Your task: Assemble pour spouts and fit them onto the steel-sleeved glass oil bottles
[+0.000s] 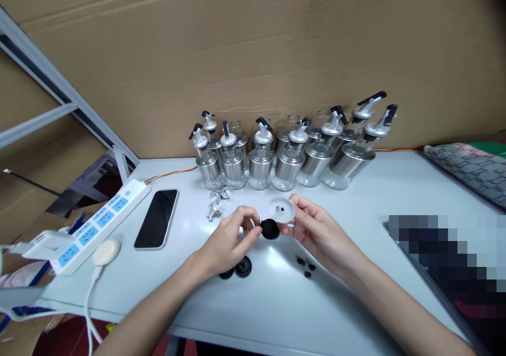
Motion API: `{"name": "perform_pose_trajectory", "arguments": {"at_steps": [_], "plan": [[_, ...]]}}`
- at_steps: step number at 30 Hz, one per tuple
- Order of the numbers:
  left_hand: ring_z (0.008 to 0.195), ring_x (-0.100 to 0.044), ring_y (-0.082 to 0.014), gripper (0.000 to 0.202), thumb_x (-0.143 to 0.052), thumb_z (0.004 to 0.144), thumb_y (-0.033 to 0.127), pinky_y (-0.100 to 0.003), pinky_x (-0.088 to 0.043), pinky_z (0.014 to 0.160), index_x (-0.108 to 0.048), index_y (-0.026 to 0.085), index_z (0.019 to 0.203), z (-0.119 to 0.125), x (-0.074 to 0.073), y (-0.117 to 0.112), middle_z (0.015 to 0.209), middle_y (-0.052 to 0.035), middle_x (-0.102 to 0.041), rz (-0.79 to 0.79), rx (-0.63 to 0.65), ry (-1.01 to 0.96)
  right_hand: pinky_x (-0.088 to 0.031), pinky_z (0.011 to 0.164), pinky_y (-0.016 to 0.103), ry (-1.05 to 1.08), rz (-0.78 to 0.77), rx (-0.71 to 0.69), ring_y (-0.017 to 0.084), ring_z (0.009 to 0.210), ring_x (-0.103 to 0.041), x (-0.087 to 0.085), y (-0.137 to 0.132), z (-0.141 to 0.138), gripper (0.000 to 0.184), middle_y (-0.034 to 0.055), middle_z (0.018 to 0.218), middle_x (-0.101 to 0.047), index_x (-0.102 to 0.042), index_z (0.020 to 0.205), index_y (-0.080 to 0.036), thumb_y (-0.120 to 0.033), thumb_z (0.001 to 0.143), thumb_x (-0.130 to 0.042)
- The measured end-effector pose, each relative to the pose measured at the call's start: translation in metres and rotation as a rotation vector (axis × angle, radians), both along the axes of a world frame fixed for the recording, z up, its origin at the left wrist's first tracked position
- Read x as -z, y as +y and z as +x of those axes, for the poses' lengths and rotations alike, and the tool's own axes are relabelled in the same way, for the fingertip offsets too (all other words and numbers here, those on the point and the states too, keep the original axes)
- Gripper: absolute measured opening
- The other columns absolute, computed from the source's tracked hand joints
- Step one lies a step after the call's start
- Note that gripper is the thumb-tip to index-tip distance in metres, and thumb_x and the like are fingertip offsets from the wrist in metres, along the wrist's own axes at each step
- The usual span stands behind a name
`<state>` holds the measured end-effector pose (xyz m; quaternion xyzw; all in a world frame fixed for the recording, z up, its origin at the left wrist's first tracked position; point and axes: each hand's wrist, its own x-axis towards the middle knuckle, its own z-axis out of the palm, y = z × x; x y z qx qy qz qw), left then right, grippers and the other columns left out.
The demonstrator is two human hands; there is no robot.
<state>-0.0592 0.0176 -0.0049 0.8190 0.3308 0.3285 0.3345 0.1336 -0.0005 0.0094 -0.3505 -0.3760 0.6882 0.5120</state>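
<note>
My left hand (228,244) pinches a small black rubber part (270,229) between thumb and fingers above the white table (276,303). My right hand (316,233) holds a white round plastic disc (282,210) with a centre hole, right beside the black part. Both hands meet over the middle of the table. Black round gaskets (243,267) lie under my left wrist. Three small black plugs (307,267) lie near my right wrist. A few small silver parts (215,204) lie just behind my left hand.
A row of glass and steel dispenser bottles (288,158) with spout caps stands at the back against a cardboard wall. A black phone (157,218), a white and blue power strip (95,224) and a round white puck (106,252) lie at the left. A patterned cloth (470,169) lies right.
</note>
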Motion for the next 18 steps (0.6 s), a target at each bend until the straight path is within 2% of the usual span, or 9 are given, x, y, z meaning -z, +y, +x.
{"name": "perform_pose_trajectory", "arguments": {"at_steps": [2,4,10,15,18], "plan": [[0.08,-0.058,-0.0126,0.017,-0.045,0.095,0.025,-0.024,-0.047,0.075,-0.053,0.018,0.108,0.0,-0.0001,0.0004,0.094,-0.0047,-0.062,0.002,0.051,0.002,-0.049,0.062,0.023,-0.014,0.008,0.018,0.01,0.06,-0.054,-0.0011,0.0007,0.0016,0.033,-0.0026,0.062,-0.057,-0.055,0.07,-0.018,-0.045,0.075,-0.074],[0.084,-0.06,-0.0136,0.018,-0.044,0.095,0.023,-0.024,-0.047,0.078,-0.057,0.018,0.107,0.0,0.0001,0.0012,0.094,-0.0052,-0.064,-0.006,0.089,0.005,-0.05,0.062,0.024,-0.025,0.009,0.033,0.01,0.06,-0.055,-0.0025,0.0004,0.002,0.034,-0.0022,0.063,-0.058,-0.055,0.07,-0.018,-0.045,0.073,-0.075],[0.08,-0.062,-0.0137,0.014,-0.055,0.091,0.026,-0.023,-0.048,0.072,-0.06,0.017,0.099,-0.0016,0.0016,0.0024,0.09,-0.0042,-0.066,-0.057,0.069,-0.005,-0.051,0.062,0.023,-0.035,0.079,0.047,0.009,0.059,-0.058,-0.0027,-0.001,0.0006,0.034,-0.0033,0.063,-0.06,-0.055,0.072,-0.018,-0.045,0.073,-0.075],[0.081,-0.063,-0.0145,0.012,-0.052,0.092,0.024,-0.024,-0.048,0.074,-0.061,0.017,0.091,-0.0009,-0.0003,0.0021,0.087,-0.0044,-0.067,-0.055,0.103,0.007,-0.053,0.061,0.027,-0.199,0.141,0.072,0.013,0.06,-0.062,0.0016,-0.0012,0.0017,0.038,-0.0022,0.064,-0.061,-0.056,0.077,-0.019,-0.054,0.075,-0.07],[0.078,-0.062,-0.0138,0.016,-0.047,0.094,0.022,-0.023,-0.048,0.073,-0.061,0.016,0.087,-0.0001,0.0,0.0024,0.084,-0.0043,-0.066,0.008,0.119,0.014,-0.054,0.063,0.029,-0.291,0.154,0.09,0.015,0.062,-0.063,0.0019,-0.0013,0.0028,0.04,-0.0001,0.068,-0.064,-0.055,0.078,-0.02,-0.057,0.075,-0.068]]}}
